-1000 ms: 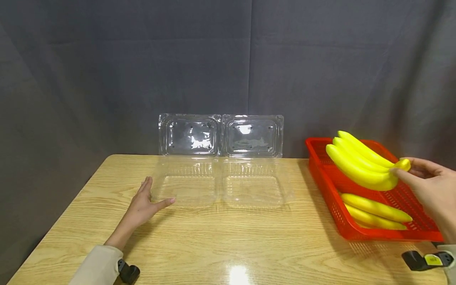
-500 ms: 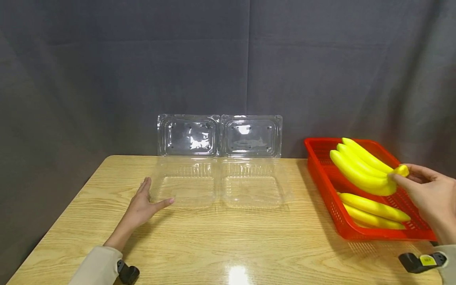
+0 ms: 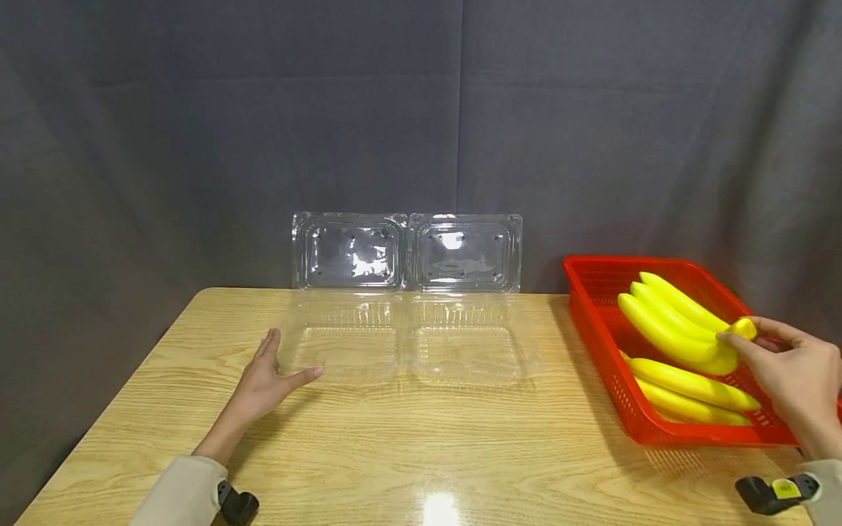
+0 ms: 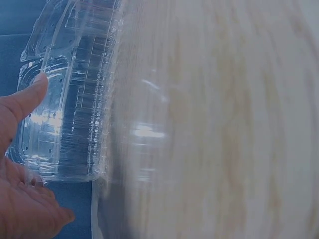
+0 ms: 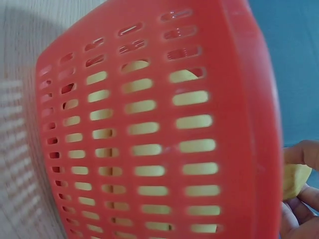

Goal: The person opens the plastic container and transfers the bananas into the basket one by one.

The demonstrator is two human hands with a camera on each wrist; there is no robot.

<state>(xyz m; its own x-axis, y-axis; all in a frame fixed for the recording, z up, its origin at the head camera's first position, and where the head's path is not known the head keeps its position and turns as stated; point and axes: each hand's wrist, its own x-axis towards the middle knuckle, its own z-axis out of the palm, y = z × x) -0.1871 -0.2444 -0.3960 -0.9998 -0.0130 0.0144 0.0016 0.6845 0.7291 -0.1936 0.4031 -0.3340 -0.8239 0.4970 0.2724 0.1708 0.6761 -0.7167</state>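
In the head view my right hand pinches the stem end of a bunch of bananas, held over the red basket. More bananas lie in the near part of that basket. The right wrist view is mostly filled by the basket wall, with the held stem and fingers at its right edge. My left hand, fingers spread and thumb out, is at the left side of the left clear plastic clamshell box. Whether it touches the box I cannot tell.
A second clear clamshell box stands against the first, both lids raised at the back. They rest on a wooden table. Behind the table hangs a grey curtain.
My right hand has lowered the bunch of bananas into or closer to the basket and shifted it slightly right. The left hand and the boxes have stayed put.
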